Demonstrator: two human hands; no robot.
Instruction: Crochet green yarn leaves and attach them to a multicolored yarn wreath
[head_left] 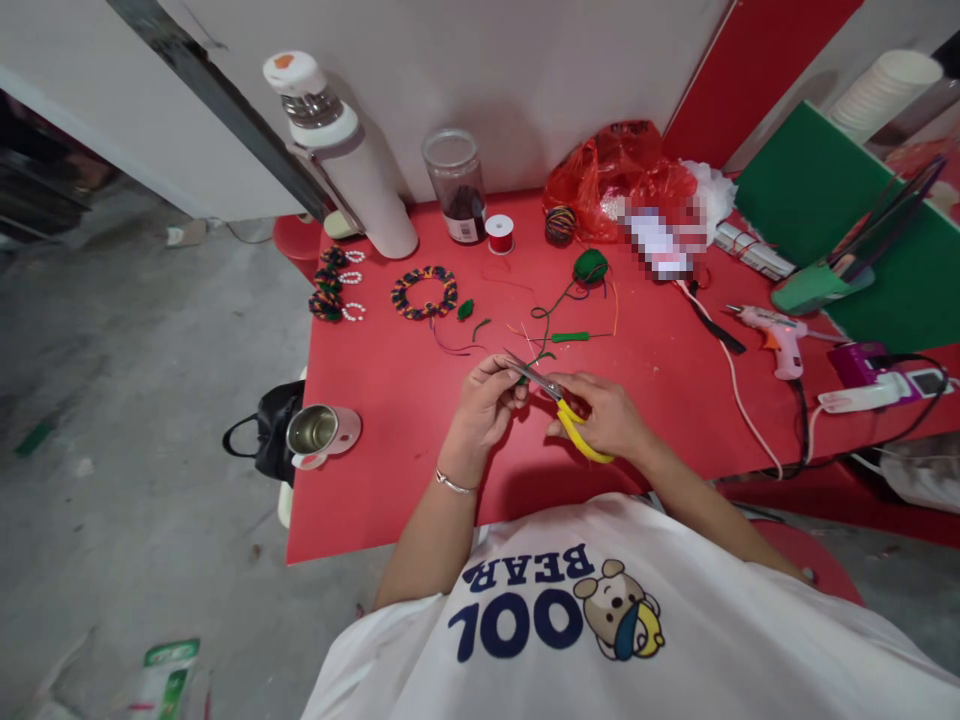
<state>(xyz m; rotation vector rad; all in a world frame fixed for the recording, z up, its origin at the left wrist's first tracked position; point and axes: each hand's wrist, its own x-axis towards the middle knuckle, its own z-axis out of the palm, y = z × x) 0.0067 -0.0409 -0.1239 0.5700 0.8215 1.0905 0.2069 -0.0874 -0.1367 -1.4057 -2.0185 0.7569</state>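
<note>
In the head view, my right hand (604, 412) grips a pair of scissors (576, 430) by the yellow handles, and the metal blades point left toward my other hand. My left hand (489, 400) is closed in a pinch on a small piece of green yarn (523, 379), right by the blades; its exact shape is partly hidden by fingers. Just beyond lie a green-handled crochet hook (571, 337) and a ball of green yarn (591, 266) with a trailing strand. A small green leaf-shaped piece (466, 309) rests beside a multicoloured crocheted ring (424, 292).
Along the back of the red table (405, 490) stand a white thermos (360, 180), a clear jar (456, 190) and a red thread spool (499, 234). A mug (322, 432) sits near the left edge. To the right are a glue gun (780, 338), cables and a power strip (874, 393).
</note>
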